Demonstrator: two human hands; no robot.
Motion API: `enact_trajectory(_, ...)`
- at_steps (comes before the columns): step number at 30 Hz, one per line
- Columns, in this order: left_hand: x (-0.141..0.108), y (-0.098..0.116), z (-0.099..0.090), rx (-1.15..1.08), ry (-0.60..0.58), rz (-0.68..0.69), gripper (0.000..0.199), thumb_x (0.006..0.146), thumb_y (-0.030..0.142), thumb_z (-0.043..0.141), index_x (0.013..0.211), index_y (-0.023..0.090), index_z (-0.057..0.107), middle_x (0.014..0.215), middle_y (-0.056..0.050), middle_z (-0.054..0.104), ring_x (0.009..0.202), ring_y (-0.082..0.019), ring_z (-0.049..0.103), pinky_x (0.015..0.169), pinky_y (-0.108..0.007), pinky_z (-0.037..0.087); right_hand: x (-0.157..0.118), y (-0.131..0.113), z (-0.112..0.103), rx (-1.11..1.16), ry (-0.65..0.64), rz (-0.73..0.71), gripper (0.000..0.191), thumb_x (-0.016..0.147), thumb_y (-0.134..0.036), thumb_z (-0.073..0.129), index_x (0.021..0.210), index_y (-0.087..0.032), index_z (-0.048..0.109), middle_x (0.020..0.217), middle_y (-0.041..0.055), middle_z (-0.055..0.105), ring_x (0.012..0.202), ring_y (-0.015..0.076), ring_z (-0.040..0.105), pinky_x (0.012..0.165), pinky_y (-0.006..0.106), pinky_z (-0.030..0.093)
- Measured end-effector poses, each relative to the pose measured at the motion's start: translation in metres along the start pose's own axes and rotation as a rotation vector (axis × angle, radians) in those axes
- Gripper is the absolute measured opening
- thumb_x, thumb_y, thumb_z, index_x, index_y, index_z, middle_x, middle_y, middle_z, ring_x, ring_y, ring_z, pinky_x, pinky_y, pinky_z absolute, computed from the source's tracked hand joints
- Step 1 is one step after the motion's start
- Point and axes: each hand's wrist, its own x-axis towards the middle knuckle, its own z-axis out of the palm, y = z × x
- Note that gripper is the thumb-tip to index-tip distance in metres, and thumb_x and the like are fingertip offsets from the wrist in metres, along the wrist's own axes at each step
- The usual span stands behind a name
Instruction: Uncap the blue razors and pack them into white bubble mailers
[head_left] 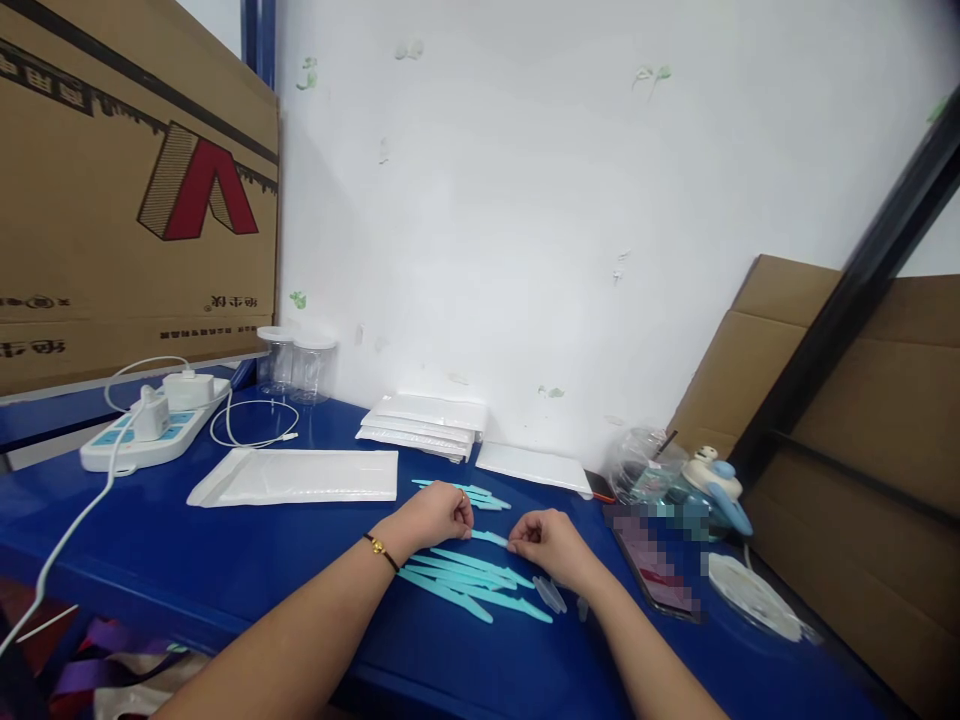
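Note:
Between my hands is a slim teal plastic stick (489, 538), shaped like an eyebrow razor. My left hand (442, 518), closed in a pinch, grips its left end. At the right end, my right hand (551, 545) pinches a paler tip; whether this is a clear cap I cannot tell. Several similar teal sticks (469, 580) lie loosely side by side just in front of my hands. Behind my left hand rests a smaller group of teal sticks (487, 497). Small clear plastic caps (550, 594) lie beside my right wrist.
White padded envelopes (424, 420) are stacked by the wall, with single envelopes (300, 475) (532, 466) nearby. A power strip (161, 430) with cables and two clear jars (311, 370) stand left. At right are a phone (652, 565), a toy-like teal item (712, 490) and a white disc (754, 597).

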Motion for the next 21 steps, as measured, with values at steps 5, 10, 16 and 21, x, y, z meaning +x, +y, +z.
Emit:
enact_trajectory(5,0.002,0.0,0.003,0.066,0.003,0.027,0.013,0.069,0.027,0.064,0.079,0.02,0.069,0.072,0.001,0.067,0.064,-0.013,0.06,0.052,-0.018,0.04,0.003,-0.004,-0.002,-0.038,0.017,-0.053,0.011,0.07,-0.026,0.063,0.07,-0.019,0.072,0.064,0.0013,0.067,0.058,0.0139,0.057,0.053,0.022,0.041)
enact_trajectory(10,0.001,-0.001,-0.006,0.192,0.169,0.016,0.017,0.074,0.019,0.058,0.087,0.022,0.068,0.094,-0.004,0.065,0.089,-0.02,0.058,0.075,-0.026,0.041,-0.01,0.024,-0.045,-0.01,0.025,-0.081,0.018,0.073,-0.025,0.058,0.083,-0.018,0.072,0.083,0.0045,0.069,0.076,0.0185,0.061,0.068,0.028,0.047)
enact_trajectory(16,-0.011,0.006,-0.016,-0.019,0.008,0.096,0.026,0.073,0.039,0.062,0.09,0.02,0.067,0.088,-0.003,0.064,0.077,-0.016,0.059,0.064,-0.022,0.044,-0.028,0.043,-0.073,-0.022,-0.215,0.01,0.022,0.061,-0.015,0.065,0.082,-0.018,0.071,0.084,0.0024,0.065,0.072,0.0154,0.057,0.063,0.024,0.046)
enact_trajectory(21,-0.017,0.012,-0.013,-0.101,-0.224,0.157,0.029,0.064,0.042,0.07,0.085,0.021,0.069,0.081,-0.001,0.065,0.073,-0.015,0.058,0.058,-0.02,0.043,-0.034,0.041,-0.077,-0.052,-0.216,0.039,0.03,0.054,-0.016,0.072,0.084,-0.02,0.071,0.086,0.0019,0.064,0.077,0.0162,0.055,0.065,0.022,0.045)
